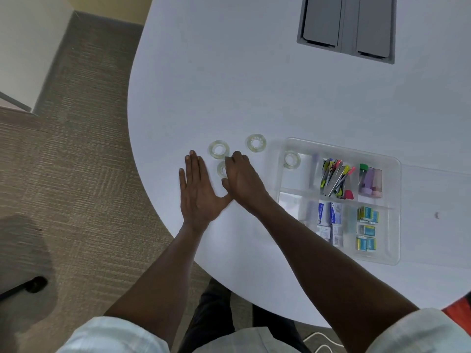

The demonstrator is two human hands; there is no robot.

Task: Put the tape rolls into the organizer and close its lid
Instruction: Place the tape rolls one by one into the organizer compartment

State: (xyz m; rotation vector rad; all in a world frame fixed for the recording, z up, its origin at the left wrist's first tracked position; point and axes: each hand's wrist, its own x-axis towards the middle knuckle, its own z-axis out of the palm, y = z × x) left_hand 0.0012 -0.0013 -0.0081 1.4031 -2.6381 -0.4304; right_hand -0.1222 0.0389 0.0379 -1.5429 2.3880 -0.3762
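Three clear tape rolls lie on the white table [254, 93]: one [219, 149] beyond my hands, one [256, 143] further right, and one [221, 169] half hidden under my right hand [240, 178], whose fingers curl down over it. A further roll [291, 160] sits in the top-left compartment of the clear organizer [393, 250], whose lid lies open to the right. My left hand [197, 191] rests flat on the table, fingers straight, just left of the half-hidden roll.
The organizer's other compartments hold coloured clips, small bottles and staple boxes. A grey cable hatch [348, 26] is set into the table at the back. The table's curved edge runs close to my left wrist, with carpet below.
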